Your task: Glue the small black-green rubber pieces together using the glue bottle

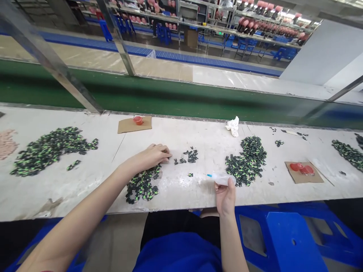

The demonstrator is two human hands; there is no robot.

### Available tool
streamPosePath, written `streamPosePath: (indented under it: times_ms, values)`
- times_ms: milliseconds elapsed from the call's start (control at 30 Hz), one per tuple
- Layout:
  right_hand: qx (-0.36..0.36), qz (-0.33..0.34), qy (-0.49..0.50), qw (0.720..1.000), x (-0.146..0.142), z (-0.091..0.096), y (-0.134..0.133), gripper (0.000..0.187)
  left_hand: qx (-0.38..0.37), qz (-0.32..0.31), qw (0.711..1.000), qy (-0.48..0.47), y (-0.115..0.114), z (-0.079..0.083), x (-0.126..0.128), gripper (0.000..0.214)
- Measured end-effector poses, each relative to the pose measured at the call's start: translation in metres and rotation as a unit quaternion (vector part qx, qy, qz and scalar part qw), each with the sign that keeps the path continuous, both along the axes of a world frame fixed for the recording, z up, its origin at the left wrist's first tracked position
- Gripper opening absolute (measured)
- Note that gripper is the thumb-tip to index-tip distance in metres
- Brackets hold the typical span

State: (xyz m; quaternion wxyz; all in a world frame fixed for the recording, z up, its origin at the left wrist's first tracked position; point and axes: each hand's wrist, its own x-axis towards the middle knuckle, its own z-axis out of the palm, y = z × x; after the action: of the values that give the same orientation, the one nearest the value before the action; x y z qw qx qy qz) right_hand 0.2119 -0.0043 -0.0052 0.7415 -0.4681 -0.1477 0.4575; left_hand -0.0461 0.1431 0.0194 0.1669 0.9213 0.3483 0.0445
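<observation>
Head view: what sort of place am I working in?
Most likely a factory assembly line: a long workbench beside a green conveyor belt, heaps of small black-and-green parts, and racks of pink goods behind.

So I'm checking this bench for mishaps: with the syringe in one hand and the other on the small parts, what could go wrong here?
1. The syringe, in the right hand, points at the left hand; it might jab or drip on it.
2. The pile under the left wrist lies near the table edge; a sweep could knock parts off.

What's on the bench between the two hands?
Between the left hand and the right hand, holding a syringe, lies one small green-black piece, in the head view.
</observation>
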Motion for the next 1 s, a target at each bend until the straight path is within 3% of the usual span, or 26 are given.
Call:
streamPosePath:
  times_ms: [167,267,367,467,567,700,833,1000]
  values:
    - [-0.006,-0.015,0.024,1.000,-0.008,0.009,0.000,0.035,0.032,-0.018,0.998,0.055,0.002,0.008,0.004,0.038]
    - [-0.004,0.025,0.127,0.992,-0.010,0.016,0.001,0.032,0.085,-0.022,0.991,0.100,0.003,0.007,0.007,0.038]
    - [0.005,0.114,0.281,0.953,-0.009,0.024,0.000,0.028,0.124,-0.014,0.987,0.098,0.002,0.004,0.009,0.036]
    - [0.020,0.148,0.393,0.907,-0.007,0.030,-0.002,0.021,0.169,0.026,0.985,0.029,-0.006,0.003,0.008,0.037]
    - [0.041,0.152,0.440,0.884,-0.007,0.033,-0.003,0.022,0.189,0.064,0.974,-0.106,-0.031,0.002,0.010,0.028]
    - [0.041,0.138,0.447,0.883,-0.007,0.034,0.000,0.020,0.147,0.088,0.960,-0.221,-0.083,-0.009,0.029,0.023]
    - [0.012,0.121,0.437,0.891,-0.008,0.034,0.001,0.014,0.138,0.159,0.949,-0.235,-0.123,-0.031,0.061,0.022]
    - [-0.025,0.098,0.400,0.911,-0.012,0.036,0.003,0.018,0.182,0.234,0.927,-0.227,-0.138,-0.048,0.084,0.014]
